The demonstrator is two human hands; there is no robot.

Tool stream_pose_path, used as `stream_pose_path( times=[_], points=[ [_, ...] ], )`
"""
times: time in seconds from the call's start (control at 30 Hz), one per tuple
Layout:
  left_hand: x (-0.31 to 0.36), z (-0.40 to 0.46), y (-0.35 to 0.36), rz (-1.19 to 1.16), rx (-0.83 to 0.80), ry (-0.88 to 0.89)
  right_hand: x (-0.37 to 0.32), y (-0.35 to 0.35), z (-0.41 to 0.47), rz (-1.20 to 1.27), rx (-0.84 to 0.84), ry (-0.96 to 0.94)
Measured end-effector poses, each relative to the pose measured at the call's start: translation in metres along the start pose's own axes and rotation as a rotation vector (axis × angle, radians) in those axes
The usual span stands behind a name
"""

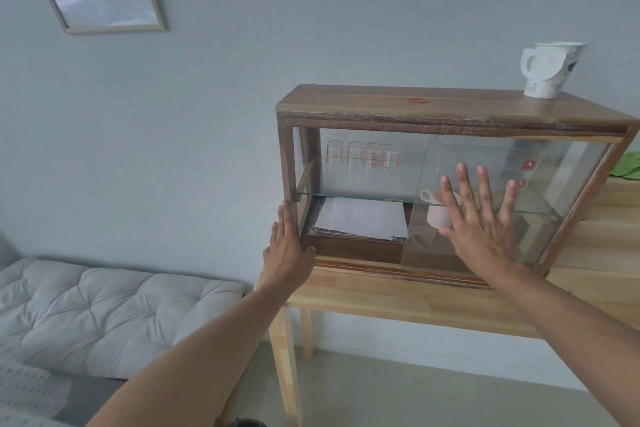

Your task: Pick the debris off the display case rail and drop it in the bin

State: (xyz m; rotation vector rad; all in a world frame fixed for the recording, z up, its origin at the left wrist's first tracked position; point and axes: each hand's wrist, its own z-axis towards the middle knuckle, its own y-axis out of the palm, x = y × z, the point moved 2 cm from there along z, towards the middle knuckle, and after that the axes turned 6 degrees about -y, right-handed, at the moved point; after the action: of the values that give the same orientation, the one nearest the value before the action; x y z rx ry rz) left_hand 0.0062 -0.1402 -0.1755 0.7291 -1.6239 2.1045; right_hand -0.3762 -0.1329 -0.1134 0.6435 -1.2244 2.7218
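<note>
Display case [450, 114] long axis left-right; right hand [481, 229] flat, open on glass; left hand [289, 250] open, bracing post; rail [363, 269] below.

Two bare forearms enter the picture from about 6 o'clock, and each ends in a bare hand. The left hand [289, 250] wears no glove, ring or bracelet that I can see. The right hand [479, 218] is also uncovered, and its short, pale fingernails show at the fingertips [461, 168] toward 12 o'clock. No sleeve covers either forearm as far as the frame shows, and there is no watch at either wrist. No cloth or marking appears on the arms.
</note>
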Motion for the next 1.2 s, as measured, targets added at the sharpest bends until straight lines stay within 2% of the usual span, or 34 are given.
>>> stream_pose_path(
  times=[0.27,0.5,0.8,1.2],
  points=[
    [-0.004,0.001,0.011,-0.053,0.018,0.016,0.004,0.016,0.008,-0.056,-0.002,-0.065],
    [-0.005,0.003,0.012,-0.120,0.013,-0.010,-0.036,0.003,0.026,-0.005,0.040,-0.083],
    [-0.009,0.004,0.008,-0.092,0.018,0.003,-0.094,0.000,0.059,0.053,0.095,-0.117],
    [-0.013,0.006,0.007,-0.035,0.031,0.050,-0.129,-0.004,0.082,0.073,0.094,-0.153]
  ],
)
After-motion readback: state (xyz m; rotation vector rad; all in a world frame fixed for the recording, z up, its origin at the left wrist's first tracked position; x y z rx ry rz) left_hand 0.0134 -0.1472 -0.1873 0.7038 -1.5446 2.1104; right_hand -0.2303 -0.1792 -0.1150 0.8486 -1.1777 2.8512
